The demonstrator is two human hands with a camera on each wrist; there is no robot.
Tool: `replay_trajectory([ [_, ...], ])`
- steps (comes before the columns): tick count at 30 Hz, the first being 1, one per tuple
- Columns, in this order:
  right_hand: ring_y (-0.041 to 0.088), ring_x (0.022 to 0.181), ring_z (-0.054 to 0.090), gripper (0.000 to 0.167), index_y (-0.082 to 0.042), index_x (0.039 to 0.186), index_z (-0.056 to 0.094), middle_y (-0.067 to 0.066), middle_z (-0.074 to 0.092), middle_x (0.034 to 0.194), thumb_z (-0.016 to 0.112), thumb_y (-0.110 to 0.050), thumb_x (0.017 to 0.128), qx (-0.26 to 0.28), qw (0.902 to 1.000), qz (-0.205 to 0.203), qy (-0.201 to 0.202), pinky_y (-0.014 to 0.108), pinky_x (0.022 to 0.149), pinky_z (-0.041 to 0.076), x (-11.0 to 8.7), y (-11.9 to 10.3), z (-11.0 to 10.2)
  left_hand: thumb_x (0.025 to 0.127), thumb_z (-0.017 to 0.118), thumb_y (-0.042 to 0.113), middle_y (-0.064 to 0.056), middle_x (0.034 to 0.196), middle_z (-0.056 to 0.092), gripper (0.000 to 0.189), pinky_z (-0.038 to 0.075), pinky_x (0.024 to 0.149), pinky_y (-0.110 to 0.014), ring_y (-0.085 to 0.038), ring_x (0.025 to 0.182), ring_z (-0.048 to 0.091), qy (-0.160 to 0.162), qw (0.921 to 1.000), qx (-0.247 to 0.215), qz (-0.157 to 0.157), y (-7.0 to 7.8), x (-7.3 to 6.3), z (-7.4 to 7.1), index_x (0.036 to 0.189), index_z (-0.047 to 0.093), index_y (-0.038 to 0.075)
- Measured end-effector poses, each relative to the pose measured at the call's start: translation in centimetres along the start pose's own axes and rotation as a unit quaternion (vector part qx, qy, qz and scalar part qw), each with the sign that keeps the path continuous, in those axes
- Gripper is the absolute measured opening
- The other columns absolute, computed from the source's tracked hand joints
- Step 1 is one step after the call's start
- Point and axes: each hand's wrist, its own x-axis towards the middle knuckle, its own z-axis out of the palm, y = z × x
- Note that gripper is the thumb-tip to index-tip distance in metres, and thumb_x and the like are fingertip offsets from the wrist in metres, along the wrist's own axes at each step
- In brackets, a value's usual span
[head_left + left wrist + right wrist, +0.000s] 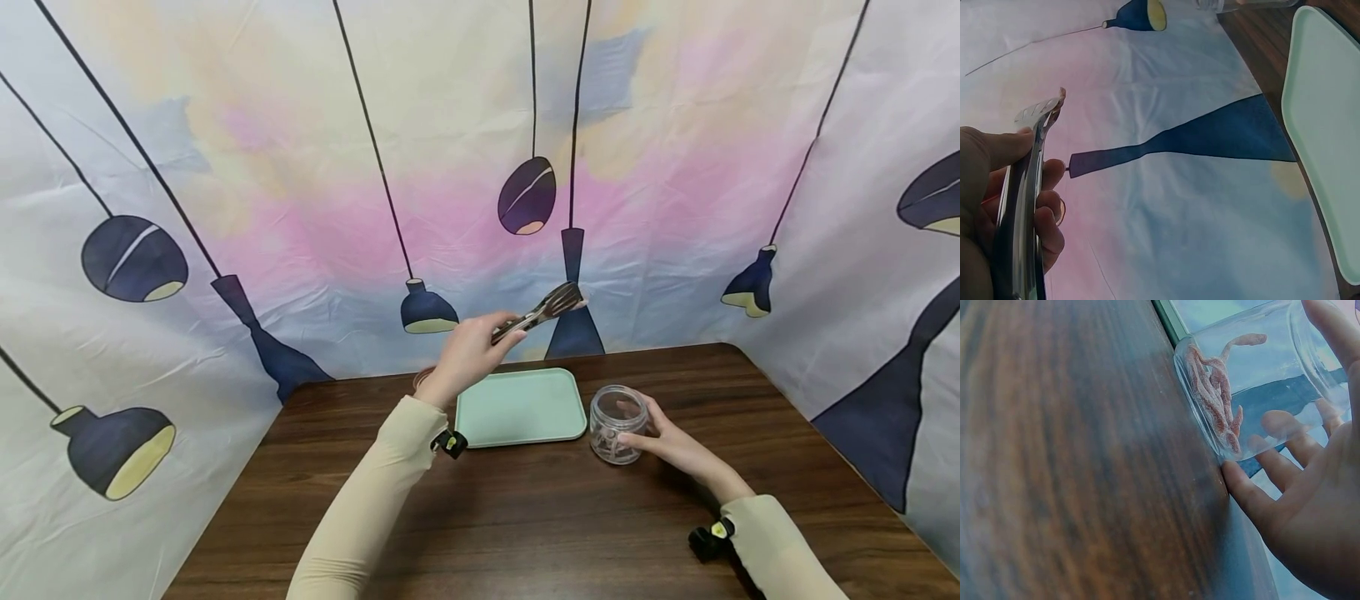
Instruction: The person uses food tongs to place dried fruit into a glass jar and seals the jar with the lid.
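Raised above the far edge of a pale green tray (pixel 517 407), my left hand (pixel 471 352) grips metal tongs (pixel 561 300) with slotted, fork-like ends. A small reddish-brown bit (pixel 1062 94) shows at their tip in the left wrist view; its kind is unclear. My right hand (pixel 678 450) holds a clear jar (pixel 1260 369) standing upright on the table, thumb on the near side and fingers around the back. Several pinkish, dried-looking strips (pixel 1213 394) lie at the jar's bottom. No lid sits on the jar's mouth.
The tray lies on a dark wooden table (pixel 525 517), just left of the jar. A brownish ringed object (pixel 422 377) is partly hidden behind my left wrist. Behind the table's far edge hangs a cloth (pixel 465 200) printed with lamps.
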Motion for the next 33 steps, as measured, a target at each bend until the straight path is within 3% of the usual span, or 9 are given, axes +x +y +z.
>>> replay_trajectory([
  [7, 0.045, 0.148, 0.018, 0.082, -0.022, 0.161, 0.012, 0.021, 0.025, 0.161, 0.066, -0.024, 0.1, -0.003, 1.0, 0.002, 0.001, 0.065, 0.106, 0.029, 0.1, 0.1, 0.1, 0.102, 0.062, 0.033, 0.005, 0.081, 0.067, 0.034, 0.042, 0.056, -0.031, -0.008, 0.053, 0.049, -0.033, 0.9983, 0.037, 0.03, 0.3, 0.5, -0.4, 0.13, 0.067, 0.015],
  [11, 0.045, 0.149, 0.017, 0.081, -0.024, 0.161, 0.013, 0.021, 0.024, 0.161, 0.066, -0.025, 0.1, -0.001, 1.0, 0.004, -0.001, 0.067, 0.107, 0.028, 0.1, 0.1, 0.1, 0.103, 0.062, 0.033, 0.002, 0.097, 0.073, 0.033, 0.048, 0.062, -0.032, -0.006, 0.058, 0.056, -0.05, 0.9956, 0.062, 0.049, 0.6, 0.8, -0.7, 0.13, 0.068, 0.015],
  [19, 0.047, 0.148, 0.016, 0.083, -0.021, 0.162, 0.01, 0.021, 0.024, 0.162, 0.065, -0.025, 0.1, 0.0, 1.0, 0.007, -0.001, 0.068, 0.106, 0.028, 0.1, 0.0, 0.1, 0.103, 0.061, 0.036, 0.0, 0.114, 0.073, 0.034, 0.054, 0.07, -0.034, -0.011, 0.084, 0.069, -0.093, 0.9873, 0.101, 0.08, 1.6, 1.2, -0.9, 0.129, 0.068, 0.017],
  [33, 0.045, 0.148, 0.02, 0.081, -0.021, 0.161, 0.013, 0.022, 0.025, 0.16, 0.066, -0.025, 0.1, 0.002, 1.0, 0.0, 0.001, 0.066, 0.106, 0.028, 0.1, 0.0, 0.0, 0.102, 0.061, 0.037, 0.002, 0.113, 0.073, 0.03, 0.054, 0.074, -0.034, -0.012, 0.089, 0.069, -0.135, 0.9766, 0.119, 0.117, 2.2, 0.7, 0.7, 0.124, 0.07, 0.018],
])
